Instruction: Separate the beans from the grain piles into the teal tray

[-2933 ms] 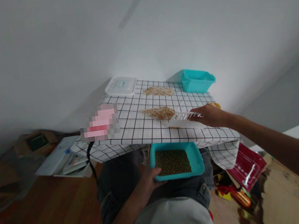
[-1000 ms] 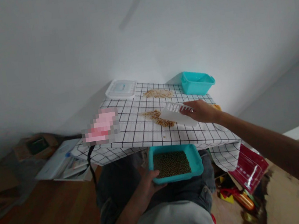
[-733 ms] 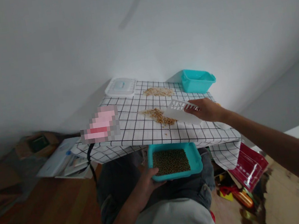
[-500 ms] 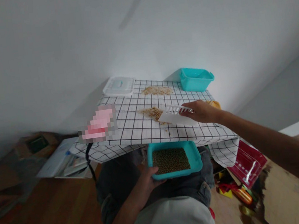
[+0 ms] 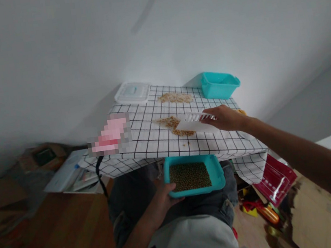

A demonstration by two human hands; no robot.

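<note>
My left hand [image 5: 165, 196] grips the near left corner of a turquoise plastic tub [image 5: 216, 170] at my lap, just below the table edge. Small greenish-brown beans [image 5: 189, 176] cover most of its bottom. My right hand [image 5: 224, 117] is closed on the slotted end of a flat white plastic scraper [image 5: 194, 124]. The scraper's left edge is over a pile of tan-yellow grains or beans [image 5: 170, 122] on the checked cloth, hiding part of it. Behind it lies a paler spread of grains [image 5: 175, 97].
The checked tablecloth [image 5: 143, 141] hangs over the table's front edge. A second turquoise tub [image 5: 220, 85] stands back right, and a clear lidded container [image 5: 132, 92] back left. A blurred pink object [image 5: 110, 136] is at left. Boxes and a red bag [image 5: 275, 180] lie on the floor.
My right hand and the scraper have shifted slightly up and right, and more of the yellowish pile shows below the scraper's edge. My left hand keeps its grip on the tub.
</note>
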